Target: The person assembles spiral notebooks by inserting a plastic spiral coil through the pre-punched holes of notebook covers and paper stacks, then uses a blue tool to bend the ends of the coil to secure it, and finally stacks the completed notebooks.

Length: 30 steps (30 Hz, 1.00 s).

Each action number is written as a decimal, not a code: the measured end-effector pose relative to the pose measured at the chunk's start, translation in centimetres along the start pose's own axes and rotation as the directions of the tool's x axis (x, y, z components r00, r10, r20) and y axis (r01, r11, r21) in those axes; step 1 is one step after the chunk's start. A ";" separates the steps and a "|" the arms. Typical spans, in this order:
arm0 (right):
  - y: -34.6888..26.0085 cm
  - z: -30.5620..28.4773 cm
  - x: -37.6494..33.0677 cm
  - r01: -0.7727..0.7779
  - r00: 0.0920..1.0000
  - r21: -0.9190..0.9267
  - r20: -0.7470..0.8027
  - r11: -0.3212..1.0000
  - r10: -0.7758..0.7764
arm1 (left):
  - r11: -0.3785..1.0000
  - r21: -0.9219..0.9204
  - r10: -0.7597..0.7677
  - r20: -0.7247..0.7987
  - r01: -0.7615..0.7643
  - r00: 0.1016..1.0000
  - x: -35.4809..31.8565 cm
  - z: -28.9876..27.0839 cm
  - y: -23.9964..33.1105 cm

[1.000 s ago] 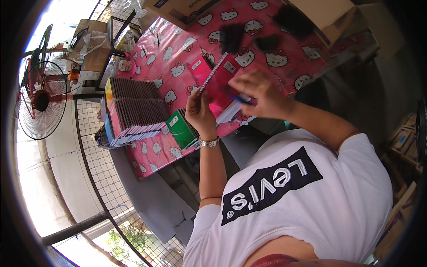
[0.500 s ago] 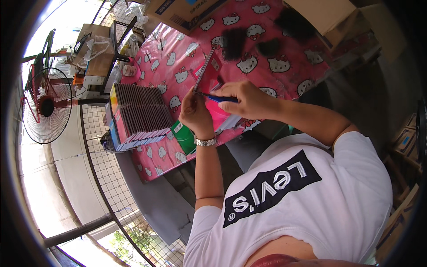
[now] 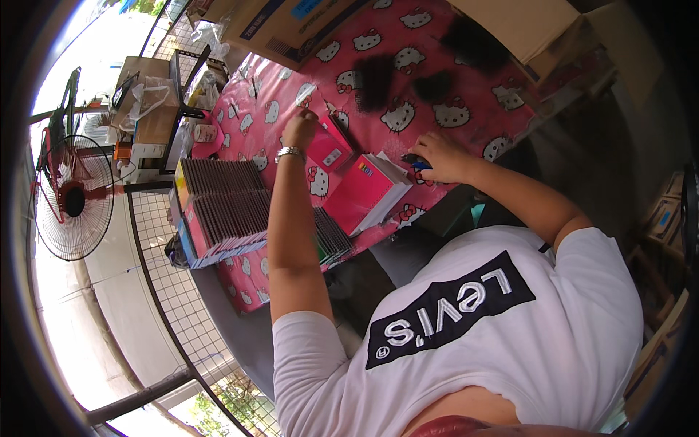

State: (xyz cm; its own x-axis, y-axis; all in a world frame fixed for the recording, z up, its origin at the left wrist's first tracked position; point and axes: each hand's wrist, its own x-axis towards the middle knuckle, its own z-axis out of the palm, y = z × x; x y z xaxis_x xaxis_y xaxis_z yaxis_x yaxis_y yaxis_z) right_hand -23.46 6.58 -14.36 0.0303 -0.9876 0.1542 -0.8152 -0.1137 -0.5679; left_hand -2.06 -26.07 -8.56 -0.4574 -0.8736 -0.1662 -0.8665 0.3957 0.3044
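Head cam: R hand [image 3: 443,156] grips blue tool [image 3: 420,165]; brown box [image 3: 520,28] past it, insides hidden. L hand [image 3: 299,130]: can't tell if holding.

Carries on a pink cat-print tablecloth [image 3: 324,76] a packed row of spiral notebooks [image 3: 226,200], a shorter stack [image 3: 333,234] beside it, pink notebooks [image 3: 366,191] rightward, blurred dark bundles [image 3: 375,81] beyond.

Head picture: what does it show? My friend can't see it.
At a pink table, a person's right hand holds a blue tool; their left hand is by a pink notebook. Another pink notebook lies nearer the person. Stacked notebooks are at left, a fan beyond.
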 end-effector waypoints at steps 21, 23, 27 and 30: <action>16.8 -10.4 6.9 -0.499 0.839 -0.347 -0.423 0.794 0.342 | 0.996 0.039 -0.081 0.186 0.075 0.979 -4.6 4.2 0.9; 15.7 -10.8 7.9 -0.473 0.856 -0.317 -0.386 0.822 0.344 | 0.995 0.031 -0.098 0.126 0.095 0.987 -5.6 3.5 -1.1; 19.9 -10.1 5.7 -0.326 0.915 -0.549 -0.388 0.770 0.111 | 0.938 -0.211 0.242 -0.176 -0.277 0.954 -9.3 -1.5 7.2; 18.9 -11.3 6.5 -0.301 0.921 -0.512 -0.376 0.804 0.106 | 0.815 0.021 0.579 -0.039 -0.579 0.814 -20.4 -3.6 13.4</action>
State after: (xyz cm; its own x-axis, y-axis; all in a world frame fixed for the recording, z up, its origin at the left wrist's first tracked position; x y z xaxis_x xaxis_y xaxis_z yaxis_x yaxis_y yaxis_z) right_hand -45.17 -0.81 -14.98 -0.2753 -0.8806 0.3857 -0.9611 0.2614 -0.0892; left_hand -3.65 -4.01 2.31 -0.8666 -0.4930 0.0772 -0.4456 0.8342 0.3249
